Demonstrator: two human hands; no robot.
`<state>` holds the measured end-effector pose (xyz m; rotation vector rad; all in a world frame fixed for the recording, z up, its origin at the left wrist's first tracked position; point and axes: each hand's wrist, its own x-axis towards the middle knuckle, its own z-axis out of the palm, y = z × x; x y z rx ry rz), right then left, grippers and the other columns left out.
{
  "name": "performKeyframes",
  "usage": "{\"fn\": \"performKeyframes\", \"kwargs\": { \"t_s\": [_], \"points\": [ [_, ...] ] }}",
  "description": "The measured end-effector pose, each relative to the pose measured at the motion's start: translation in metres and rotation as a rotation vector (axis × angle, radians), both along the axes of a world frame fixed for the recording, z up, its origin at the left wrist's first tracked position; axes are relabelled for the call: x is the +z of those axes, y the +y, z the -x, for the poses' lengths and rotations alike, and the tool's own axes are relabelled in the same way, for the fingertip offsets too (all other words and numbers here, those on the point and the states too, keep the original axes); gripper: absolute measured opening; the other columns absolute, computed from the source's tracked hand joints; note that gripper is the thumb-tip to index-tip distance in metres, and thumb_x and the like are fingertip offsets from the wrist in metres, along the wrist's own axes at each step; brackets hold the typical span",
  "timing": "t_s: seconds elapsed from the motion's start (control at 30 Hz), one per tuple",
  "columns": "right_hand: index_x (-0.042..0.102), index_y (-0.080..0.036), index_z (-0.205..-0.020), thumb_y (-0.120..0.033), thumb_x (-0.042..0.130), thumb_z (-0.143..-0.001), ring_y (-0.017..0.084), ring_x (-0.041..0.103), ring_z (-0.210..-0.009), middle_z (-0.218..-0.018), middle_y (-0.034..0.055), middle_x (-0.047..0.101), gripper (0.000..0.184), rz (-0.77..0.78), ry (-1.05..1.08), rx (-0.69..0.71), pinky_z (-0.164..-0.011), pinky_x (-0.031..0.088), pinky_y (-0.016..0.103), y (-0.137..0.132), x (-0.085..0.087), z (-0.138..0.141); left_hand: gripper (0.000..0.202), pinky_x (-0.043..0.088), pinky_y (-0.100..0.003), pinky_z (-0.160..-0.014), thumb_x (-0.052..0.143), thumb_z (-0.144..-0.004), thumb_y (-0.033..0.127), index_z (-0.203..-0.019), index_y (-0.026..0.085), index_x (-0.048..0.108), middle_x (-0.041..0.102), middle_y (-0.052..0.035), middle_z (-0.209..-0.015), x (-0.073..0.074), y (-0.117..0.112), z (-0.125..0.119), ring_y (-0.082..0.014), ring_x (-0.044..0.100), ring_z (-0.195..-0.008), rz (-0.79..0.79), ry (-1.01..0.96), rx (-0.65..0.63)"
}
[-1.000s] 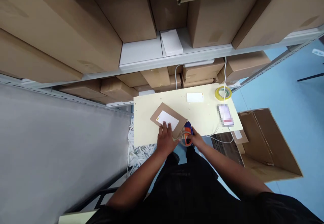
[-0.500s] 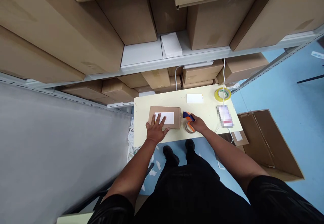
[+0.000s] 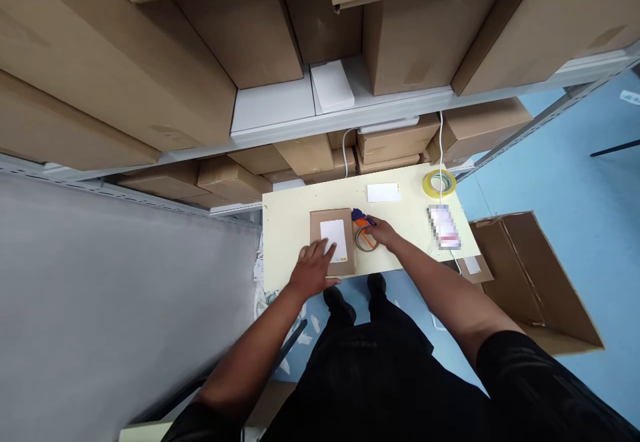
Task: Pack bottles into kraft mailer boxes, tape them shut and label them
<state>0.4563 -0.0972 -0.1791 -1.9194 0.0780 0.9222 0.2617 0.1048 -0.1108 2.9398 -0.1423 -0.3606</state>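
Note:
A small brown cardboard box (image 3: 346, 229) with a white label (image 3: 333, 232) lies on the pale table. My left hand (image 3: 314, 269) is at its near left corner, index finger on the label and thumb stretched along the near edge. Its fingers are extended and rest on the box rather than wrapping round it. My right hand (image 3: 383, 232) is closed around an orange and blue tape dispenser (image 3: 361, 221), which carries a roll of tape (image 3: 367, 239). The dispenser's blue head is beside the box's right side, near its far corner; whether they touch I cannot tell.
On the pale table (image 3: 290, 229) lie a white card (image 3: 384, 193), a yellow tape roll (image 3: 439, 183) and a blurred phone (image 3: 444, 227) with a cable. Shelves (image 3: 280, 129) of cardboard boxes stand behind. A large open carton (image 3: 545, 282) is at right.
The box has turned about a quarter turn, its long side now running toward me. My left hand has shifted to its near left corner. The tape dispenser has moved slightly left.

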Motion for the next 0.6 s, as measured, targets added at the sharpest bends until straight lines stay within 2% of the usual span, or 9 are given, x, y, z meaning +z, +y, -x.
{"fn": "performKeyframes", "kwargs": {
  "t_s": [0.1, 0.2, 0.3, 0.4, 0.47, 0.53, 0.6],
  "points": [
    [0.062, -0.024, -0.141, -0.024, 0.072, -0.069, 0.026, 0.069, -0.115, -0.128, 0.0048, 0.074, 0.073, -0.023, 0.006, 0.047, -0.100, 0.052, 0.037, 0.013, -0.002, -0.028, 0.110, 0.010, -0.062, -0.126, 0.072, -0.074, 0.073, -0.164, 0.025, 0.031, 0.019, -0.0148, -0.172, -0.009, 0.018, -0.009, -0.0425, 0.014, -0.158, -0.051, -0.030, 0.009],
    [0.061, -0.026, -0.142, -0.025, 0.070, -0.071, 0.026, 0.066, -0.120, -0.133, 0.0044, 0.072, 0.071, -0.033, -0.014, 0.071, -0.105, 0.050, 0.038, 0.007, -0.003, -0.022, 0.108, 0.006, -0.066, -0.125, 0.068, -0.076, 0.075, -0.164, 0.025, 0.030, 0.017, -0.0143, -0.172, -0.019, 0.017, -0.014, -0.0421, 0.012, -0.158, -0.042, -0.060, 0.083],
    [0.060, -0.023, -0.142, -0.023, 0.069, -0.071, 0.026, 0.066, -0.120, -0.130, 0.0056, 0.073, 0.072, -0.024, -0.007, 0.084, -0.106, 0.050, 0.040, -0.025, -0.008, 0.024, 0.109, 0.009, -0.066, -0.125, 0.069, -0.077, 0.075, -0.164, 0.023, 0.029, 0.017, -0.0148, -0.172, -0.024, 0.009, -0.016, -0.0412, 0.012, -0.159, -0.030, -0.081, 0.188],
    [0.062, -0.024, -0.139, -0.024, 0.066, -0.072, 0.026, 0.071, -0.111, -0.120, 0.0015, 0.077, 0.067, -0.087, 0.117, 0.077, -0.101, 0.054, 0.040, -0.059, -0.016, 0.098, 0.108, 0.009, -0.064, -0.125, 0.068, -0.078, 0.075, -0.164, 0.023, 0.028, 0.017, -0.0152, -0.172, -0.028, -0.001, -0.020, -0.0405, 0.009, -0.159, -0.014, -0.103, 0.270],
    [0.065, -0.027, -0.135, -0.027, 0.062, -0.076, 0.026, 0.072, -0.104, -0.113, -0.0001, 0.078, 0.059, -0.116, 0.171, 0.019, -0.093, 0.058, 0.039, -0.065, -0.017, 0.140, 0.108, 0.010, -0.063, -0.125, 0.066, -0.080, 0.075, -0.165, 0.021, 0.026, 0.016, -0.0163, -0.173, -0.031, -0.012, -0.021, -0.0412, 0.008, -0.159, 0.002, -0.126, 0.320],
    [0.064, -0.027, -0.135, -0.030, 0.060, -0.079, 0.027, 0.073, -0.099, -0.110, 0.0010, 0.079, 0.056, -0.127, 0.176, -0.094, -0.087, 0.061, 0.038, -0.054, -0.012, 0.157, 0.108, 0.014, -0.064, -0.124, 0.061, -0.083, 0.076, -0.165, 0.016, 0.022, 0.013, -0.0197, -0.172, -0.032, -0.026, -0.020, -0.0431, 0.007, -0.159, 0.012, -0.147, 0.399],
    [0.061, -0.024, -0.138, -0.029, 0.059, -0.080, 0.026, 0.074, -0.094, -0.107, 0.0033, 0.079, 0.058, -0.128, 0.130, -0.160, -0.082, 0.061, 0.037, -0.034, -0.005, 0.141, 0.110, 0.021, -0.064, -0.121, 0.058, -0.085, 0.076, -0.165, 0.010, 0.019, 0.012, -0.0242, -0.171, -0.030, -0.036, -0.015, -0.0464, 0.008, -0.158, 0.017, -0.144, 0.463]
  ]
}}
